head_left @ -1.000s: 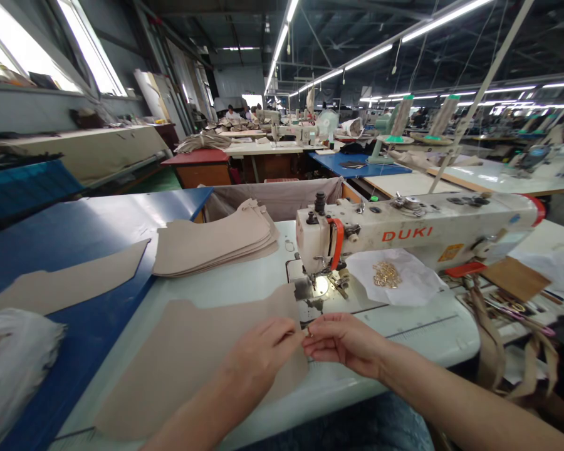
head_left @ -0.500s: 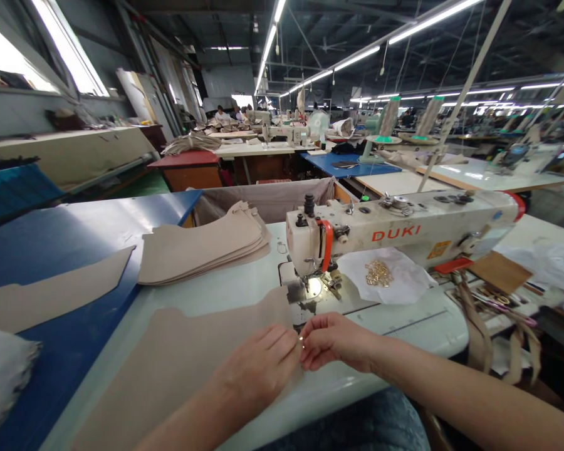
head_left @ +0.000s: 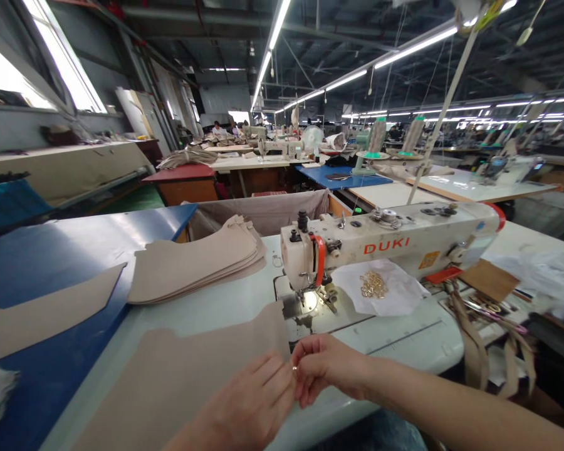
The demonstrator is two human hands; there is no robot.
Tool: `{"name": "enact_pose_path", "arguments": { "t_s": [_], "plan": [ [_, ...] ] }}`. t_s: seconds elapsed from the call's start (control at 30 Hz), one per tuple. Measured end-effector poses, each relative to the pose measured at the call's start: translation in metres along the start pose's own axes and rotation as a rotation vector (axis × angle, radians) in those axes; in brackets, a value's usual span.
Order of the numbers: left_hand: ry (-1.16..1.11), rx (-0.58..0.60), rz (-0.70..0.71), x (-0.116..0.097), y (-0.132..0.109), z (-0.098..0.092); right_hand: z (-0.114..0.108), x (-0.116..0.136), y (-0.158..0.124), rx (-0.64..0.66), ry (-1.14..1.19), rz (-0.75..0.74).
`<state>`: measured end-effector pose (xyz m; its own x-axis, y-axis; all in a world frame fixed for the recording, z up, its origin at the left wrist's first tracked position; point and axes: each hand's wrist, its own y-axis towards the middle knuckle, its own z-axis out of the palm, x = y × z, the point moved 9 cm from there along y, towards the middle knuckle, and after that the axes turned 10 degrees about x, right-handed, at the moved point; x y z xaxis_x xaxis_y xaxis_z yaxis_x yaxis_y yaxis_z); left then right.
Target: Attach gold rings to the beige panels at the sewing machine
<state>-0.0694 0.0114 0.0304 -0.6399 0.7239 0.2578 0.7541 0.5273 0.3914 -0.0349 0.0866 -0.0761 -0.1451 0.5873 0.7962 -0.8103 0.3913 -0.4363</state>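
A large beige panel (head_left: 216,357) of fabric-like material lies flat on the pale sewing table. My left hand (head_left: 254,394) is closed at the panel's right edge, its fingertips curled out of sight. Touching it, my right hand (head_left: 322,368) pinches a small shiny metal piece (head_left: 294,369) between thumb and fingers; most of the piece is hidden. Just beyond both hands stands a sewing machine (head_left: 385,241) with a lit needle area (head_left: 308,302). Several small gold-coloured metal rings (head_left: 373,285) are heaped on a white sheet (head_left: 404,294) beside the needle.
A stack of beige panels (head_left: 192,263) sits left of the machine. Another panel (head_left: 51,307) lies on the blue table (head_left: 98,235). Beige straps (head_left: 470,344) hang off the right side, near a brown piece (head_left: 489,280). Other machines and people are farther back.
The camera view has shifted slightly, so the table sits lower in the picture. Both hands stay together at the panel's edge, and the right still pinches the shiny metal piece.
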Motion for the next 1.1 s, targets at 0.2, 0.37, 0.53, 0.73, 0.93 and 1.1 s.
{"name": "enact_pose_path", "arguments": {
  "t_s": [0.2, 0.37, 0.53, 0.73, 0.93, 1.1],
  "plan": [
    [-0.072, 0.049, -0.018, 0.000, -0.007, 0.011, 0.007, -0.008, 0.006, 0.025, -0.067, 0.030],
    [-0.283, 0.052, -0.050, 0.011, -0.009, 0.012, 0.017, -0.003, -0.003, 0.143, 0.015, 0.042],
    [-0.532, 0.062, -0.192, 0.027, -0.007, 0.006, 0.026, 0.007, -0.018, 0.304, 0.080, -0.010],
    [-0.937, 0.117, -0.499, 0.044, -0.017, 0.033, 0.016, 0.001, -0.016, 0.155, 0.006, -0.093],
    [-1.365, 0.151, -0.813, 0.045, -0.039, 0.062, 0.003, 0.004, -0.018, -0.082, 0.004, -0.245],
    [-1.647, 0.037, -0.989, 0.042, -0.049, 0.071, -0.002, 0.009, -0.023, -0.184, 0.067, -0.341]
  ]
}}
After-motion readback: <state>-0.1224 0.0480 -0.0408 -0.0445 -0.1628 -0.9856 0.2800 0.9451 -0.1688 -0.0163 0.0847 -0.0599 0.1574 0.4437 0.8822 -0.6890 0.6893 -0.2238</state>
